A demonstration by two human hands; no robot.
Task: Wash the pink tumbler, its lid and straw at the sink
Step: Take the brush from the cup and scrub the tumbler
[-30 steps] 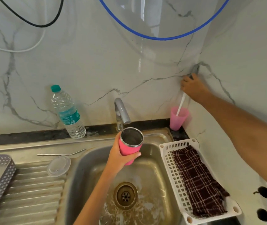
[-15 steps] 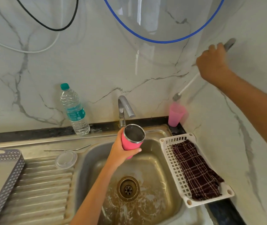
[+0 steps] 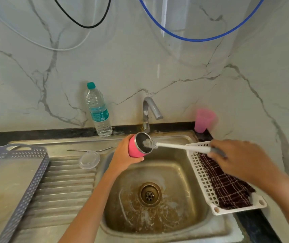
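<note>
The pink tumbler (image 3: 134,149) is held over the sink (image 3: 175,172) by the left hand (image 3: 122,155). The fingers (image 3: 124,142) and thumb are curled round its pink wall. It is tilted so that its steel mouth is turned toward the right hand (image 3: 242,160).

A bottle brush (image 3: 175,146) is gripped at its grey handle end by the right-hand fingers (image 3: 217,146), which are closed round the handle. The white shaft extends from those fingers across to the tumbler. The bristle head is placed at the tumbler's rim, partly inside the mouth.

The clear lid (image 3: 89,159) is laid flat on the ribbed drainboard, outboard of the left-hand fingers. The steel straw (image 3: 89,150) is laid just behind it. Neither is touched. A grey perforated tray (image 3: 35,172) is located farther out on the same side.

A faucet (image 3: 150,106) is located just beyond the left-hand fingers, with a water bottle (image 3: 99,113) on its left. Under the right-hand fingers, a white basket (image 3: 198,172) holding a dark checked cloth (image 3: 228,186) is set on the sink's edge. A pink cup (image 3: 203,120) is stood beyond those fingers, in the corner of the desk.
</note>
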